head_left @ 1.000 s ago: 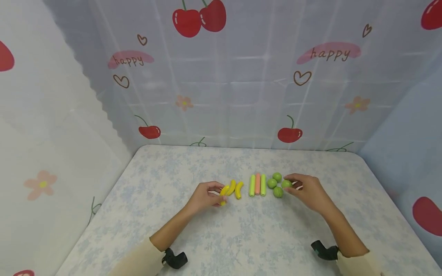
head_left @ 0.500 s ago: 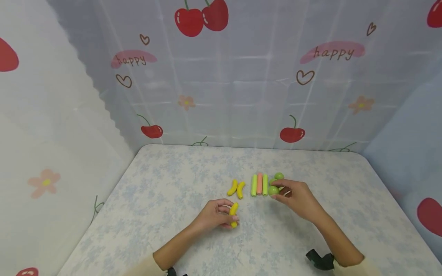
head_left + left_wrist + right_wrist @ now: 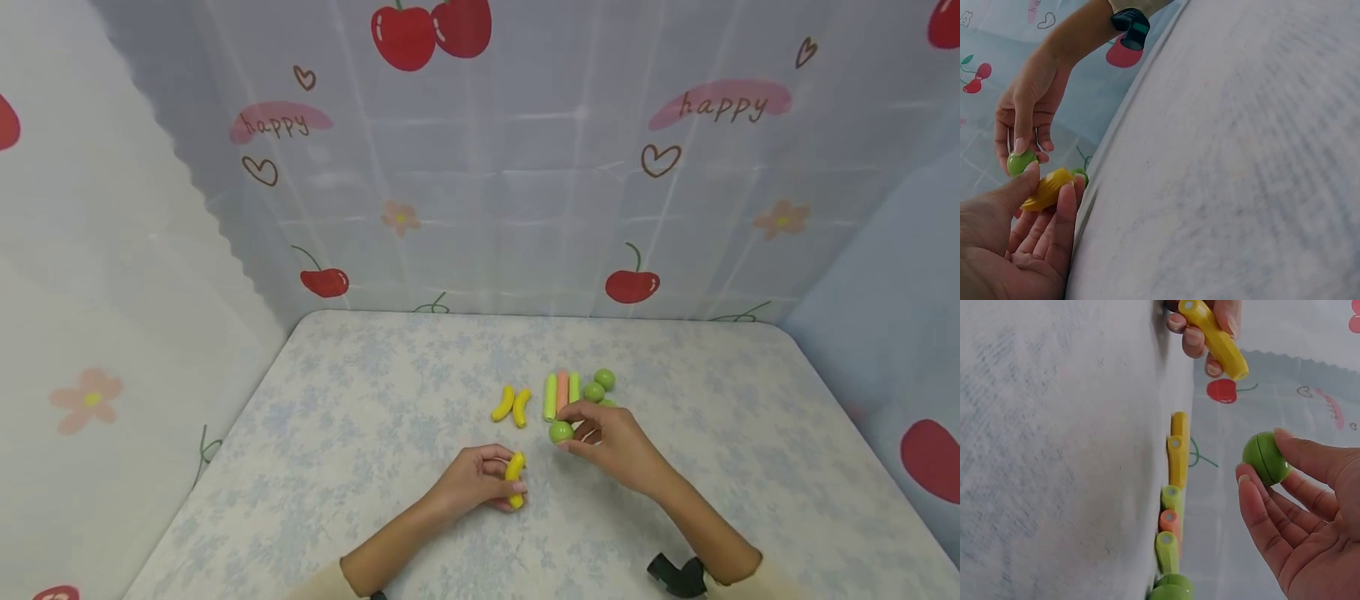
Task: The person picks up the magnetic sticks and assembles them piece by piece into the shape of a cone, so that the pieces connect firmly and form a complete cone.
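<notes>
My left hand [image 3: 476, 482] holds a curved yellow toy rod [image 3: 514, 469] between thumb and fingers, raised off the table. A grey disc shows in the end of that rod in the right wrist view. To its right, my right hand [image 3: 617, 444] pinches a smooth green ball [image 3: 1266, 459] with a seam around it. A gap separates ball and rod in the head view. Two more curved yellow rods [image 3: 521, 408] lie just beyond my left hand. Past my right fingers lie light green straight rods [image 3: 551, 397] with an orange one [image 3: 562, 388] between them.
Several other green balls [image 3: 604, 380] rest right of the straight rods, one partly hidden by my right hand. The pale patterned tabletop [image 3: 375, 375] ends at a printed curtain [image 3: 480, 208] behind. A dark wrist mount [image 3: 678, 575] sits at my right sleeve.
My left hand has brought one curved yellow rod away from the others, toward me and to the right. My right hand has carried a green ball leftward and nearer, in front of the straight rods.
</notes>
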`<state>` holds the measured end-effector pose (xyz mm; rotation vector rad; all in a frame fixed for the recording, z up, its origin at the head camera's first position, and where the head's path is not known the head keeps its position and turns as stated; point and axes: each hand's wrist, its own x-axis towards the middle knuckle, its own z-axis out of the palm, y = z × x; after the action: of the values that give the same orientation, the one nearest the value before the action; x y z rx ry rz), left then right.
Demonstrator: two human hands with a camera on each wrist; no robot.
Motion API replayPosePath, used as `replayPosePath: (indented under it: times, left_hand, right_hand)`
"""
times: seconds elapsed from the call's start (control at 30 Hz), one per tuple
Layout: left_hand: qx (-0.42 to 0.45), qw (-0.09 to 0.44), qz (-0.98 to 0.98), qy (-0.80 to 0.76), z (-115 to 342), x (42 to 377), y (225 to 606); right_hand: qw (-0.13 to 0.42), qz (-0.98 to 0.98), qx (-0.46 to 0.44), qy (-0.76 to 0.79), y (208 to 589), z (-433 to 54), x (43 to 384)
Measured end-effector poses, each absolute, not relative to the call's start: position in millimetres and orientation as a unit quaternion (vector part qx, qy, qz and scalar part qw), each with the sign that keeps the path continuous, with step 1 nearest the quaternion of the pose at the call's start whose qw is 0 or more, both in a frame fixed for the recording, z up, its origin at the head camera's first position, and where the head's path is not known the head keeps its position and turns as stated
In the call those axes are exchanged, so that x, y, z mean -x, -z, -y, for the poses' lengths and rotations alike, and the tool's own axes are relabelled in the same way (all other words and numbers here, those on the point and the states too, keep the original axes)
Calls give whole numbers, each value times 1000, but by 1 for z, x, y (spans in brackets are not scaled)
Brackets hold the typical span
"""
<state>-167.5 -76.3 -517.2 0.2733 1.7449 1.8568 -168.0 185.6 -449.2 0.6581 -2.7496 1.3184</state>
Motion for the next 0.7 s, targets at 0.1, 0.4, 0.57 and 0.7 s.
replayPosePath:
  times: [0.1,0.4,0.57,0.7]
  left_hand:
    - [-109,285,-654,-692,76,166,518]
    - [-142,282,-666,-676,75,164,518]
    - [-149,281,-665,-676,72,163,517]
    - [-159,278,-672,-667,73,163,519]
  right_hand:
    - [-1,874,-223,-432,453,-180,165]
    - [-22,857,-266,-441,463,-165,159]
    - [-27,857,-266,-440,464,-165,159]
    - [-27,859,-264,-439,464,-163,159]
